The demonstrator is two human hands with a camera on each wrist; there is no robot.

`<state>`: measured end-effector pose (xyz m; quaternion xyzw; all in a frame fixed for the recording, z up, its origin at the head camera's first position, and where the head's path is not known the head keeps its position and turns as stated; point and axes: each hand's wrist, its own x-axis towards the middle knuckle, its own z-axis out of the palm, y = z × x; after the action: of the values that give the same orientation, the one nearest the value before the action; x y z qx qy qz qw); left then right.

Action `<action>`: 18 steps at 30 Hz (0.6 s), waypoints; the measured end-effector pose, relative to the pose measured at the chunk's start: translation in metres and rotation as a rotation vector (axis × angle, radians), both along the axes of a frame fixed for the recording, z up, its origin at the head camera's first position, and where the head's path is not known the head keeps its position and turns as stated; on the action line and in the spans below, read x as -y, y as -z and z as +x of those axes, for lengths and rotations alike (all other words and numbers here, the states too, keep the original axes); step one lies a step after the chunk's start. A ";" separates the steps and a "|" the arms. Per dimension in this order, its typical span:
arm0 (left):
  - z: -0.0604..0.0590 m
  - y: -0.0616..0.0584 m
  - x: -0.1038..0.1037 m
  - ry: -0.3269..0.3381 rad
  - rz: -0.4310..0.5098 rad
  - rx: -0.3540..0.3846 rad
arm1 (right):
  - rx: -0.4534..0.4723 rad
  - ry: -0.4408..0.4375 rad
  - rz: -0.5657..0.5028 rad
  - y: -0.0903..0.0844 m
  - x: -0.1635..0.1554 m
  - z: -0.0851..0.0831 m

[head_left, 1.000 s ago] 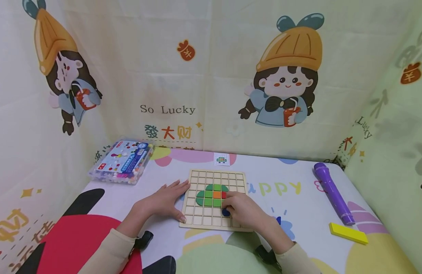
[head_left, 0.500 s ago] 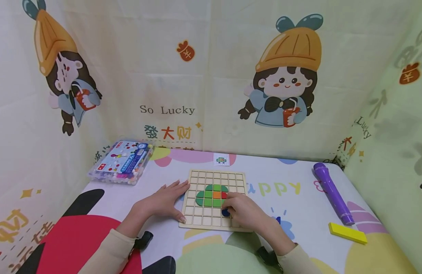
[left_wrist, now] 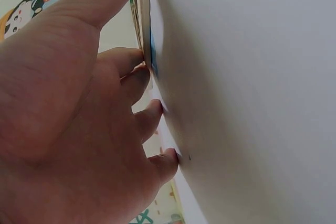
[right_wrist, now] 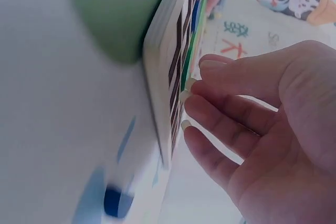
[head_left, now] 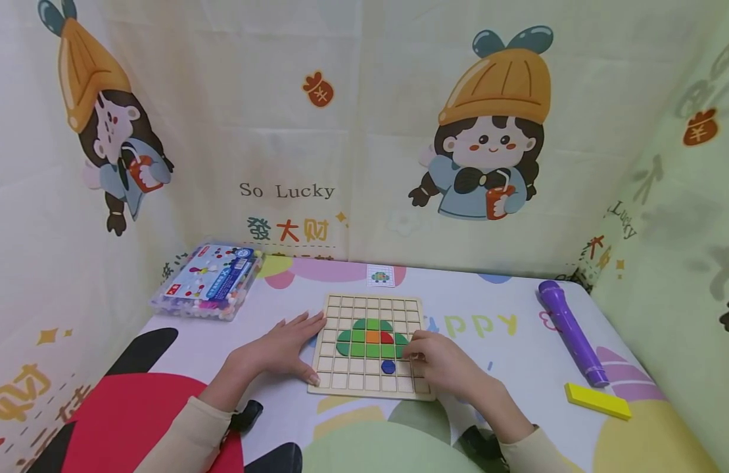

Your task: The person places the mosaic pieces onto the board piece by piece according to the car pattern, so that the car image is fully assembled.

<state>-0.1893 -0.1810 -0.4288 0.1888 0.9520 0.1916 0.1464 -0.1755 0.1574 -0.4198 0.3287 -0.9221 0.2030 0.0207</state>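
Note:
A square wooden grid board (head_left: pixel 346 374) lies on the table, with green pieces (head_left: pixel 358 336), an orange square (head_left: pixel 373 337) and a red piece (head_left: pixel 386 337) set in its cells. Below them sits a dark blue roundish piece (head_left: pixel 388 367). My left hand (head_left: pixel 275 351) rests at the board's left edge, fingers spread, thumb at the near corner. At the right side, my right hand (head_left: pixel 447 361) has its fingertips on or just beside the rightmost green piece (head_left: pixel 401 343). In the right wrist view its fingers are loosely bent, with nothing seen between them.
A small pattern card (head_left: pixel 380 276) lies behind the board. A clear case of beads (head_left: pixel 207 281) stands back left. To the right are a purple microphone-shaped stick (head_left: pixel 571 332) and a yellow block (head_left: pixel 597 401). Another blue piece (right_wrist: pixel 118 201) lies on the table near my right hand.
My right hand has moved right, off the dark blue piece, which now shows fully in the grid, as does the green piece at the right. The left hand stays put.

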 end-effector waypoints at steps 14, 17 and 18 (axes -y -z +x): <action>-0.002 0.005 0.001 0.000 0.003 -0.005 | 0.087 0.035 -0.029 -0.007 -0.053 0.008; -0.002 0.006 0.002 0.001 0.002 -0.007 | 0.159 -0.005 -0.068 -0.005 -0.062 0.010; -0.002 0.006 0.002 0.001 0.001 -0.006 | 0.182 -0.019 -0.079 -0.004 -0.065 0.010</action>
<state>-0.1916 -0.1827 -0.4347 0.1900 0.9522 0.1913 0.1435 -0.1655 0.2226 -0.4157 0.3167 -0.9082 0.2686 -0.0522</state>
